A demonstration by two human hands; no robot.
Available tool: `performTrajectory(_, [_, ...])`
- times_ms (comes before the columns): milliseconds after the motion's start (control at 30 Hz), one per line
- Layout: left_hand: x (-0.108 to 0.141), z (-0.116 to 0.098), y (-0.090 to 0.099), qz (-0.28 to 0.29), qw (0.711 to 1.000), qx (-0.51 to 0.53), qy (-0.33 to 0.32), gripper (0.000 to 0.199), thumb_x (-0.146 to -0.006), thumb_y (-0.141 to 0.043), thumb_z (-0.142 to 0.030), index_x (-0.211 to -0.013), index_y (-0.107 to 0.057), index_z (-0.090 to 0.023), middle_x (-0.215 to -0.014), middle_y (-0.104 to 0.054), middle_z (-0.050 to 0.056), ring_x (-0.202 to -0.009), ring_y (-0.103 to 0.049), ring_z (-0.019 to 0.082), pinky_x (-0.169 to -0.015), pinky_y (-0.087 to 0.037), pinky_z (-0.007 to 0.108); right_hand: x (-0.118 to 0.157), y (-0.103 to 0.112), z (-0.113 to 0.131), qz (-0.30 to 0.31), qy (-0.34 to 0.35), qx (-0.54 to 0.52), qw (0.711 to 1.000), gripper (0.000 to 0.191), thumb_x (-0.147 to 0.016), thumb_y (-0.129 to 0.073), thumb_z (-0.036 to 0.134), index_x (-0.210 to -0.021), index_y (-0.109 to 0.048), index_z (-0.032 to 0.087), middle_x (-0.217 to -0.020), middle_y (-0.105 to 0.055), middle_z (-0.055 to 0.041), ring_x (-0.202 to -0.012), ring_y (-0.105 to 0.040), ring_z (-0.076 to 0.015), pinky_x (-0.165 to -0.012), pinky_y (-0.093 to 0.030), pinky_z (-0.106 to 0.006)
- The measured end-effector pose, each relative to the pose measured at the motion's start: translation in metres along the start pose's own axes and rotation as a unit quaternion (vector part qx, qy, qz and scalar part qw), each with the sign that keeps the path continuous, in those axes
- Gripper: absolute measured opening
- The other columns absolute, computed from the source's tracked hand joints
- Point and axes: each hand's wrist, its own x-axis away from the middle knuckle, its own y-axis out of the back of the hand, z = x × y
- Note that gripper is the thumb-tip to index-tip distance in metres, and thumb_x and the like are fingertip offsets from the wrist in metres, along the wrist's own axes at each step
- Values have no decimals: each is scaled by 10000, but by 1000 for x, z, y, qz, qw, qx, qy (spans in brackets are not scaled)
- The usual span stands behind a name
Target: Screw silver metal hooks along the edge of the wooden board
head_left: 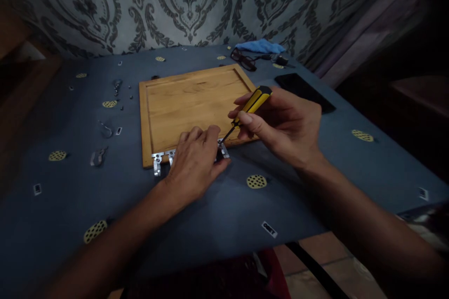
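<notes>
- Head view: the rail [157,155], a metal strip with hooks, lies along the near edge of the board [196,103], its hooks reaching past that edge towards the person; this overhang probably lets the strip sit flat on the wood.
- The left hand [196,159] covers the rail's middle, fingers on the far side and thumb on the near side by the right end; its grip is closed over the strip, seemingly to stop it sliding.
- The right hand [291,121] has its grip closed around the yellow-and-black handle of the screwdriver [253,103], fingertips low on it, presumably for fine control.
- The screwdriver slants down to the rail's right end; whether the tip sits in a screw is too small to tell.
- The board lies flat on the bench [224,217], which likely gives firm backing against a push.
- Left of the board lie a curved hook [105,129], a metal piece [99,156] and small bits [131,97], apart from the work yet perhaps within reach.
- Beyond the board's far right corner are glasses [243,60] and a blue cloth [260,46]; a dark slab [303,91] lies to the right, seemingly out of the way.
</notes>
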Motion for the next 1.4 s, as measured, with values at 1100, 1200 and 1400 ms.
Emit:
performTrajectory(1100, [0,2,-3,-13,1000,-3,-4,337,-887,-708,-287,-1143,-516,-182,-1099,-678,89,-1086,-583,300,-924,-470,455,-4,10,2,87,-8,-18,996,286,-862,-761,427,-1037,-724,204,-943,-750,-38,-571,-656,-104,-575,-598,-266])
performTrajectory(1200, [0,2,-3,-15,1000,-1,-9,338,-888,-707,-279,-1150,-519,-175,-1104,-680,90,-1079,-581,299,-923,-468,457,-5,10,3,64,-11,-33,997,240,-873,-757,402,-1018,-718,215,-905,-757,-25,-551,-653,-105,-553,-588,-270])
performTrajectory(1400, [1,1,-3,-17,1000,0,-6,356,-886,-710,-274,-1169,-520,-173,-1117,-684,91,-1078,-579,301,-925,-457,452,-20,12,-14,-124,5,-87,988,187,-844,-778,368,-866,-671,216,-827,-725,-1,-527,-626,-88,-452,-482,-228])
